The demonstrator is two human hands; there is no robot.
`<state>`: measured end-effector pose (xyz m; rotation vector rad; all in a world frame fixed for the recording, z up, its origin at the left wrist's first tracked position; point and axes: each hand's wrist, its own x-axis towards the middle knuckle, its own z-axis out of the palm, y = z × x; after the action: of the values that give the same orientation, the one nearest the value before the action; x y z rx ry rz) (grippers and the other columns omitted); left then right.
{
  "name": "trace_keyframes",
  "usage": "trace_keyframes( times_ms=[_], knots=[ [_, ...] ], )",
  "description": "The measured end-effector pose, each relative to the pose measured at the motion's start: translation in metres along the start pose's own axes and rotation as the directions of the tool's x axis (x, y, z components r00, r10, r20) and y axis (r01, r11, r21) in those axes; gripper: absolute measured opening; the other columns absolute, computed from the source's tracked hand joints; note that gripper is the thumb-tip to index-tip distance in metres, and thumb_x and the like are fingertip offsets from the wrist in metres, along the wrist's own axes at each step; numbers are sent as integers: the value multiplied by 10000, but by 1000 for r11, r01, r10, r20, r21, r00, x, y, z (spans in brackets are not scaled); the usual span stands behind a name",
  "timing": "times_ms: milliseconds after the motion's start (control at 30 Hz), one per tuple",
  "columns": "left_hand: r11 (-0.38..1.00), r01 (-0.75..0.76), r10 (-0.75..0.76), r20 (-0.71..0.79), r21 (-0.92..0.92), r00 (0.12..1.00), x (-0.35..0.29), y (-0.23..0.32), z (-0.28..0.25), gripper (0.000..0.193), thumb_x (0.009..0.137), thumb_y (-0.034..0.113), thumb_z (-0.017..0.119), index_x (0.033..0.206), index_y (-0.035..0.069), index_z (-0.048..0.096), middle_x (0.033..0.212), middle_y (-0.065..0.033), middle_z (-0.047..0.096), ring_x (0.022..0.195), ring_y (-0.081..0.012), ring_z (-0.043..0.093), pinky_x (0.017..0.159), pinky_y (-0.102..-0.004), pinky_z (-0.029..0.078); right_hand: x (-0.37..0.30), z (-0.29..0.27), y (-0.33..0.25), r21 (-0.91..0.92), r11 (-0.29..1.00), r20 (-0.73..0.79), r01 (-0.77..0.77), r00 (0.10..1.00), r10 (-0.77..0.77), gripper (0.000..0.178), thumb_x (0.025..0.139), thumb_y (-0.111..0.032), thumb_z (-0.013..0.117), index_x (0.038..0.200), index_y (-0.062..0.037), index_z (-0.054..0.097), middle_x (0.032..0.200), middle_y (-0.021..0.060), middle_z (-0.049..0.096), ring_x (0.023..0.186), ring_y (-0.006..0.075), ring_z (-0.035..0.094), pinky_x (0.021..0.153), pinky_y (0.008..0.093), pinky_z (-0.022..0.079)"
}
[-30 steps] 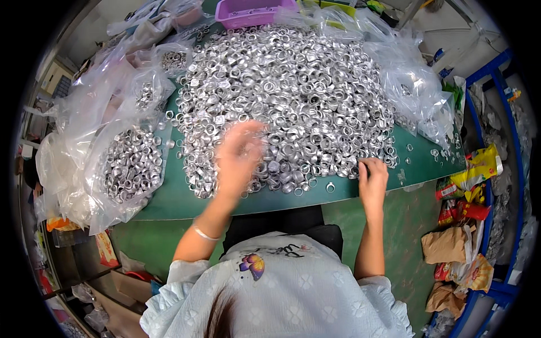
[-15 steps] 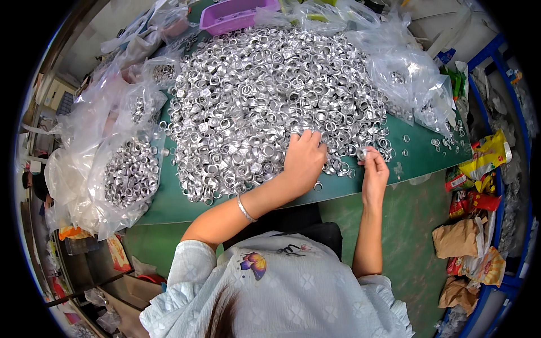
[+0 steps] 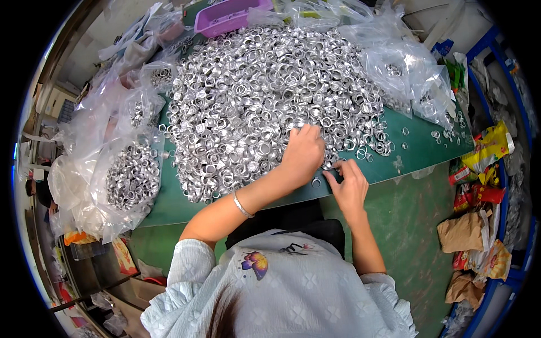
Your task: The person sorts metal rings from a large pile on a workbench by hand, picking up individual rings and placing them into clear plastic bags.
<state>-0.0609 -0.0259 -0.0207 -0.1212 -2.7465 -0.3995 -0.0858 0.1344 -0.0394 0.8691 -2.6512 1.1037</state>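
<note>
Our left hand (image 3: 303, 155) curled over one heap of countless metal rings (image 3: 248, 96), our right hand (image 3: 347, 183) beside it, one loose ring (image 3: 316, 182) between, whether either pinches we cannot tell

A pile of rings (image 3: 248, 96) is lying on the surface (image 3: 422, 152). Bags (image 3: 79, 180) are sitting to its left and right, and a tub (image 3: 224, 26) is standing behind it.

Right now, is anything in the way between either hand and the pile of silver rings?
Nothing visible is. The left hand is over the near part of the pile of silver rings, the right hand at its near edge. Clear plastic bags lie off to the sides.
</note>
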Motion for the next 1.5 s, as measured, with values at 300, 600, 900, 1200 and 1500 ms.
trace_keyframes(
  times_ms=[300,600,900,1200,1500],
  knots=[
    [999,-1,-2,64,48,998,-3,3,-5,135,681,133,705,775,69,633,885,-52,473,880,-225,444,715,-356,330,12,-7,32,287,947,-62,-148,983,173,92,708,-28,659,735,-4,574,659,75,512,588,189,499,560,303,397],
    [985,-54,38,99,162,994,4,6,1,60,711,105,627,695,51,607,836,-72,484,848,-229,459,712,-348,343,30,-8,70,889,252,220,-383,839,498,87,835,-2,526,913,-35,509,740,12,512,539,76,433,434,188,289],
    [933,64,-162,-253,-354,954,0,-1,1,53,753,5,619,787,17,580,848,-92,527,813,-263,525,701,-359,420,30,-33,65,800,-498,526,-334,790,316,333,809,1,467,1141,24,490,992,139,519,753,172,541,473,194,454],
    [-303,338,-439,445,-891,780,-6,-3,-24,248,822,-30,537,1064,22,520,1003,-85,564,863,-142,551,682,-256,458,40,-14,40,30,999,17,-21,1000,20,211,710,-59,713,917,-45,673,783,112,623,684,279,597,607,359,458],
    [990,-114,113,-19,-78,993,10,-2,-4,273,656,-18,601,923,40,595,879,-106,453,838,-265,445,698,-348,367,46,-28,58,573,681,295,-457,890,349,126,731,-27,719,840,5,663,781,83,649,532,115,529,458,243,400]
  ],
)
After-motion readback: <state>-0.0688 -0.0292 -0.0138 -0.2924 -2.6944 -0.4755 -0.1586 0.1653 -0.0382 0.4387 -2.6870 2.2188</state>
